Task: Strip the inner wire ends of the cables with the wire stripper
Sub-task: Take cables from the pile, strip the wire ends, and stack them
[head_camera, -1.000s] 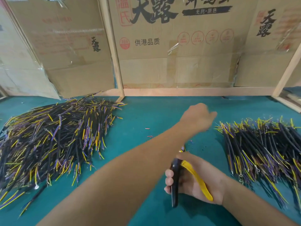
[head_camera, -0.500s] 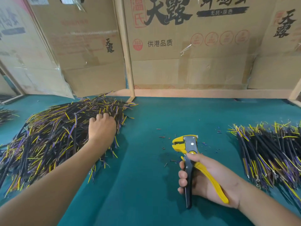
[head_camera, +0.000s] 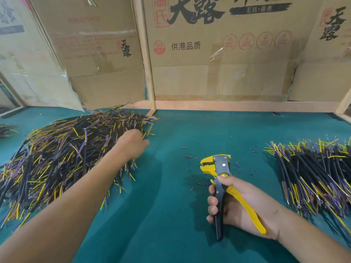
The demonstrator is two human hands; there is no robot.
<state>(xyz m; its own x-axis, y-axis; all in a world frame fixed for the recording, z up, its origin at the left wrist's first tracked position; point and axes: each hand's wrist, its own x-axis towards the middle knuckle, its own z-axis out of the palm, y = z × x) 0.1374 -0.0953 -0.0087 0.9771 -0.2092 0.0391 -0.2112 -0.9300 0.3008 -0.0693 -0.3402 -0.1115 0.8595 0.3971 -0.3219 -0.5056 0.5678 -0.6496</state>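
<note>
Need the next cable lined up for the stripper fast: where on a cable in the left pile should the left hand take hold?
Pinch one cable from the left pile by its black jacket near the right-facing end, reaching from the pile's right edge, where the left hand is. Loose coloured ends fan out there toward the wire stripper.

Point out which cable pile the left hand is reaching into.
The big pile on the left. The left hand rests on its far right edge, while the pile on the right lies untouched beyond the wire stripper.

Open green tabletop (head_camera: 171, 215) between left cable pile (head_camera: 57, 158) and right cable pile (head_camera: 313, 173).
</note>
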